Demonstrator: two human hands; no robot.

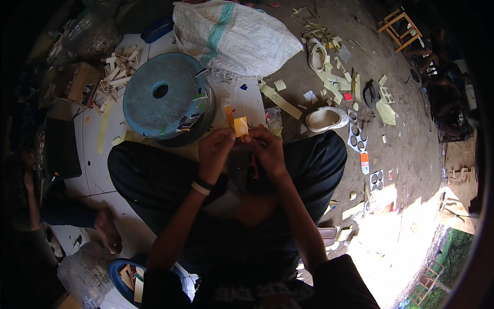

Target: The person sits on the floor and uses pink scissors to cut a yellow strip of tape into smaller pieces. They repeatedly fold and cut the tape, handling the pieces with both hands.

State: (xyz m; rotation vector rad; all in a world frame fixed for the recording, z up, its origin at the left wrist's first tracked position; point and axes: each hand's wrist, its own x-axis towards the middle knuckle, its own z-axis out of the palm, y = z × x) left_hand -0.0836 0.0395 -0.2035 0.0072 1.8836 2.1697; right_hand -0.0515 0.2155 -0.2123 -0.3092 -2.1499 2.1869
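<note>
Over my crossed legs, my left hand (216, 148) and my right hand (266, 146) meet with closed fingers. Between their fingertips is a small yellow-orange rectangular piece (240, 125), glossy like paper or a sticker, pinched at its lower edge from both sides. An orange and white strip (228, 112) shows just behind it; I cannot tell whether it is touched. In front of me to the left stands a round blue stool (149, 110) with a hole in its top. Several coloured scraps (188, 121) stick to its right rim.
A white woven sack (247, 38) with a green stripe lies beyond the stool. Wooden strips (118, 72) are heaped at the far left. White clogs (327, 119) and paper scraps (337, 82) litter the ground to the right. Another person's foot (108, 230) is at the left, near a blue basin (117, 265).
</note>
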